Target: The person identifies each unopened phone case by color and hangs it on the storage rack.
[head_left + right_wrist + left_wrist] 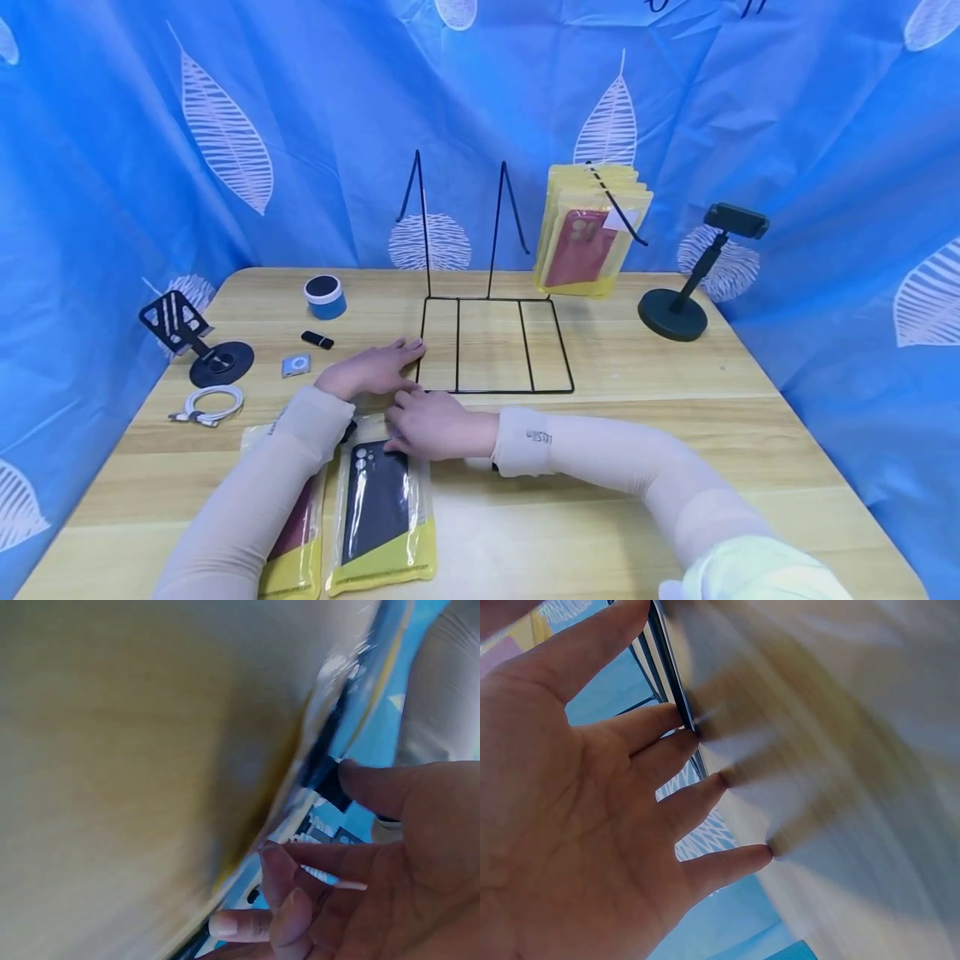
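My left hand (375, 369) is spread at the left front corner of a black wire display rack (498, 392), fingertips touching its base and the table. In the left wrist view, the left hand's fingers (686, 810) are nearly straight. My right hand (431, 423) pinches the upper edge of a clear-and-yellow pouch with a dark phone case (375, 500) inside, lying on the table. In the right wrist view, the right hand's fingers (285, 915) are curled by the pouch's edge. A second pouch with a reddish phone case (300, 525) lies partly under my left forearm.
Several pouched phone cases (585, 250) hang on the rack's right hook. A black phone stand (675, 312) stands right, another phone stand (217, 358) left. Also left are a blue round speaker (326, 300), USB stick (317, 340), small silver player (296, 365) and coiled white cable (213, 404).
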`<act>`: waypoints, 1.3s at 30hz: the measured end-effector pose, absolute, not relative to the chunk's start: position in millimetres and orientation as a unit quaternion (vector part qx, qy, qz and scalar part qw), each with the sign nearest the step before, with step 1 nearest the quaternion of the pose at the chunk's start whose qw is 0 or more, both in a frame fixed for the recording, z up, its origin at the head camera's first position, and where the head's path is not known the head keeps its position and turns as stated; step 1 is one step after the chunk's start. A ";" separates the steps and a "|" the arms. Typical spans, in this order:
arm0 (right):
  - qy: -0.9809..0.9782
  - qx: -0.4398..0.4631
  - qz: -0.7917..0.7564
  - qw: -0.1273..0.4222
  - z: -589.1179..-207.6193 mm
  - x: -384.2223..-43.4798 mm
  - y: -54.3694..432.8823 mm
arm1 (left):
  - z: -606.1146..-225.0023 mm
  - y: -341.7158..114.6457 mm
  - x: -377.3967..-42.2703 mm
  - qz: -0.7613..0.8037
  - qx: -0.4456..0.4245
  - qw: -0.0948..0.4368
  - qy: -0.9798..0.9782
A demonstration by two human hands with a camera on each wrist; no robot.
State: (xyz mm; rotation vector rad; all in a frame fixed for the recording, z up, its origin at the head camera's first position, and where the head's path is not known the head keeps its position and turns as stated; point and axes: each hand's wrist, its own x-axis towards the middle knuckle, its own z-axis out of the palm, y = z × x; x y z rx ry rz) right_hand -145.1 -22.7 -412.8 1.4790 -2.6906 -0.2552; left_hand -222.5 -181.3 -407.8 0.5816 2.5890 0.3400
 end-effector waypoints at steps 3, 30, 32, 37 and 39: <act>-0.888 0.447 -0.100 0.034 -417.1 -147.0 -29.1 | -408.7 -180.7 -223.7 0.124 0.209 0.231 0.942; -0.902 0.369 0.207 -0.085 -374.1 -157.8 61.4 | -410.3 -180.6 -226.0 0.100 0.211 0.230 0.945; -0.892 0.374 0.253 -0.044 -368.5 -155.4 72.2 | -409.8 -180.6 -226.1 0.102 0.215 0.230 0.944; -0.833 0.403 0.362 0.113 -349.7 -151.2 99.8 | -408.8 -181.8 -225.4 0.122 0.223 0.236 0.938; -0.799 0.420 0.389 0.184 -339.9 -152.6 109.3 | -409.0 -181.6 -225.3 0.122 0.227 0.234 0.937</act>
